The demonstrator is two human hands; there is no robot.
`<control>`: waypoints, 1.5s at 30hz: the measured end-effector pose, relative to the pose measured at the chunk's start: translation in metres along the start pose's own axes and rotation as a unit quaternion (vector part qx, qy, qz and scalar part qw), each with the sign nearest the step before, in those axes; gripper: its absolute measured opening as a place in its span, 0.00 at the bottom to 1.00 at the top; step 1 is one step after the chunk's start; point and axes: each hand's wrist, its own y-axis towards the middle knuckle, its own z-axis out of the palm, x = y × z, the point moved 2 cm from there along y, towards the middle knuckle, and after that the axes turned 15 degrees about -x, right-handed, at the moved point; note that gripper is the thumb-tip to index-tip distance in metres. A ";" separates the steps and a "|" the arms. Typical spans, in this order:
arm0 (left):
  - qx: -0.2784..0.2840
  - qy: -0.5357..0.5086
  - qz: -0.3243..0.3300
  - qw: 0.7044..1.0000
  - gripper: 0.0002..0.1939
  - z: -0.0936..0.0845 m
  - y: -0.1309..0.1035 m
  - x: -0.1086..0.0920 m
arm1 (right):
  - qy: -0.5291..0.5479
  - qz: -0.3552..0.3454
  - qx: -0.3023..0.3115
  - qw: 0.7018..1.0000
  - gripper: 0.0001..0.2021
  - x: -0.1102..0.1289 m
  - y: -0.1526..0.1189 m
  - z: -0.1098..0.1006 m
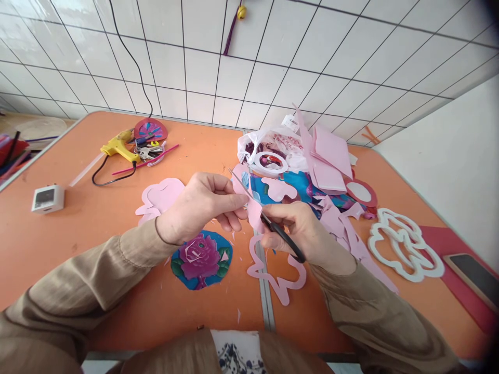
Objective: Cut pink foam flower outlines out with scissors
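Left hand (214,201) pinches a small pink piece (255,214) between thumb and fingers, the other fingers loosely curled below; the right hand (290,228) is wrapped round the black handles of a pair of scissors (286,241), whose blades cross the pink piece and point away from the body; how far the blades stand apart is too small to tell. With the rose disc (200,262) as landmark in the head view, the pink piece is held up over the orange table (218,311), beyond the disc and to its right; a pink outline frame (284,296) lies to the disc's right, pink cutouts (166,192) beyond it to the left, a yellow glue gun (122,149) farther beyond on that side. The pink piece looks like thin felt or foam, so it should be light, soft and bendy, readier to flop than to slip, and weak where narrow; a flat pinch near the edge seems best, close to the blades for support, fingertips clear of their line.
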 end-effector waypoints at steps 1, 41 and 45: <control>0.000 -0.001 -0.001 1.000 0.11 0.000 0.000 0.000 | -0.002 0.000 -0.001 1.000 0.26 0.000 0.000 0.000; 0.021 -0.047 0.027 0.998 0.09 -0.007 0.007 0.002 | 0.009 0.059 -0.004 0.998 0.28 -0.007 -0.003 -0.001; 0.022 -0.039 0.021 0.999 0.08 -0.006 0.006 0.001 | -0.001 0.019 -0.004 1.000 0.27 -0.002 -0.001 -0.001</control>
